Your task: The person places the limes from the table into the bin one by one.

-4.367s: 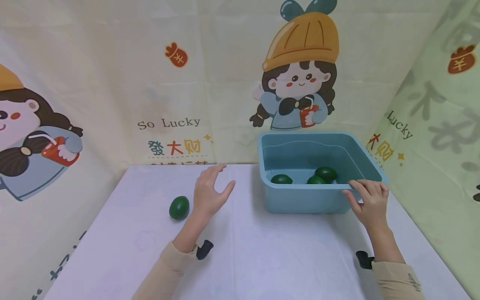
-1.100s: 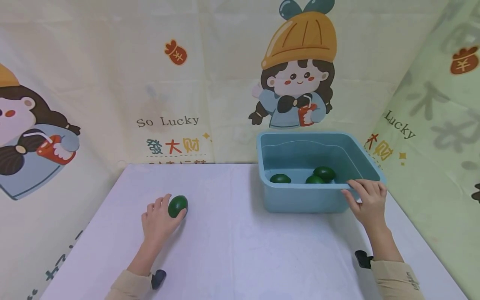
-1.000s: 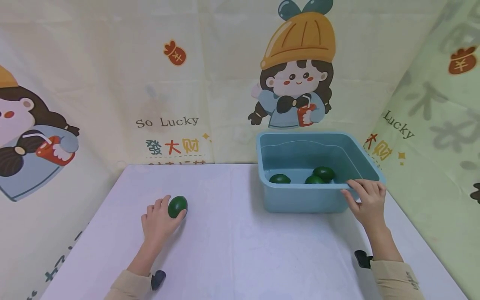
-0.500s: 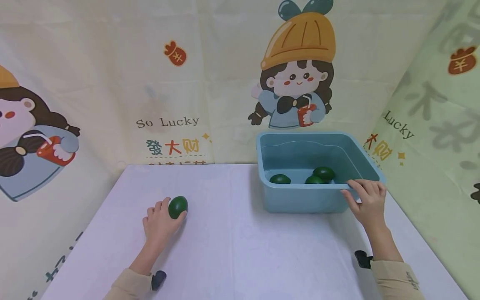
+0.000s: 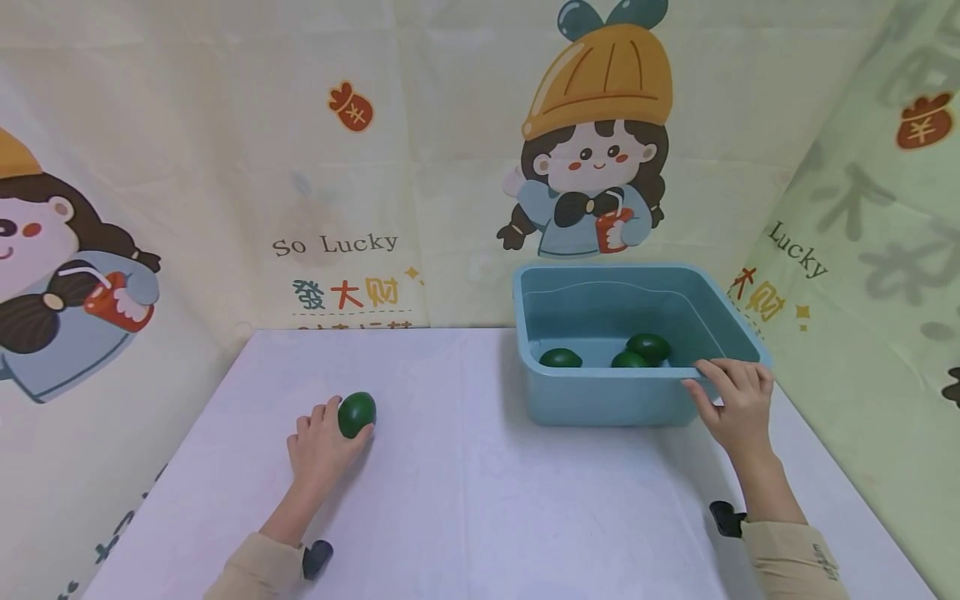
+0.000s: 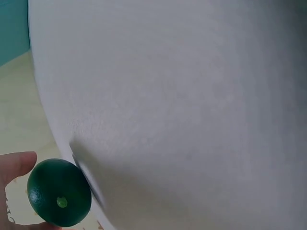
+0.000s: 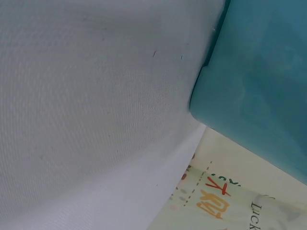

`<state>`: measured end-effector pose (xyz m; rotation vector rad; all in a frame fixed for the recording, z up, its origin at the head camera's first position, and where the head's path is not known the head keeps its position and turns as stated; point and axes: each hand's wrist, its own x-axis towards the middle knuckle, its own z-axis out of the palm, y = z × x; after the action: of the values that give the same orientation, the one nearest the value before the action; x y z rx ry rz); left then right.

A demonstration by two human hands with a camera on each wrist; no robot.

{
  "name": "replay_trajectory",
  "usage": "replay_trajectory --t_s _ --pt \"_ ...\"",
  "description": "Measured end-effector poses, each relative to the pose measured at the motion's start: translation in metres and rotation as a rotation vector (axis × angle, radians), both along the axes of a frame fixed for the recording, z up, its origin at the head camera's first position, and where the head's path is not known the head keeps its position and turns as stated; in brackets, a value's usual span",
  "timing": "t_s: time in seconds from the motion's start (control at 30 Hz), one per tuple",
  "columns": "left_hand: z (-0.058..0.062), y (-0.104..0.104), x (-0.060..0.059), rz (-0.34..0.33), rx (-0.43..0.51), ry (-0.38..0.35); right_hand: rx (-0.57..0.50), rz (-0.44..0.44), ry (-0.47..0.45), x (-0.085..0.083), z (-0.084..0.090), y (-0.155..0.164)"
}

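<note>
A smooth dark green avocado (image 5: 357,415) is on the left side of the white table. My left hand (image 5: 322,446) holds it from the left, fingers behind and thumb in front. The left wrist view shows the avocado (image 6: 59,192) between thumb and finger, its pale stem spot facing the camera. At the back right stands a blue plastic bin (image 5: 607,400). My right hand (image 5: 738,408) grips its front rim near the right corner, thumb outside. Inside lie three more avocados (image 5: 648,348), partly hidden by the front wall. In the right wrist view only the bin (image 7: 254,86) shows, without the hand.
The white-covered table (image 5: 450,500) runs back to a printed cloth backdrop (image 5: 450,167), which also hangs along both sides. Small black devices (image 5: 318,558) sit at both wrists. White tabletop lies between the left hand and the bin.
My left hand was raised, fingers spread, between avocado and bin; it has moved left and down and taken hold of the avocado. It has hardly shifted in the last second. The right hand stays.
</note>
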<state>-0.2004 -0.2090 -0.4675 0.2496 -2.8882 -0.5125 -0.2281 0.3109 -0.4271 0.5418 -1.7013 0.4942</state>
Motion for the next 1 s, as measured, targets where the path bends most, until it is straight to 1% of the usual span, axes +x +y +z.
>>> replay_trajectory --t_s 0.2,0.5,1.0 --pt "-0.0022 -0.0010 -0.0014 -0.007 -0.009 0.002 -0.001 -0.002 0.001 -0.0002 -0.0011 0.0008" --pt "-0.0035 -0.0028 -0.0028 -0.009 -0.005 -0.019 0.004 -0.005 -0.004 -0.0010 -0.0026 0.0017" --pt "-0.0062 -0.0020 -0.0059 -0.030 -0.020 -0.002 0.004 -0.010 -0.013 -0.0019 -0.0024 0.0031"
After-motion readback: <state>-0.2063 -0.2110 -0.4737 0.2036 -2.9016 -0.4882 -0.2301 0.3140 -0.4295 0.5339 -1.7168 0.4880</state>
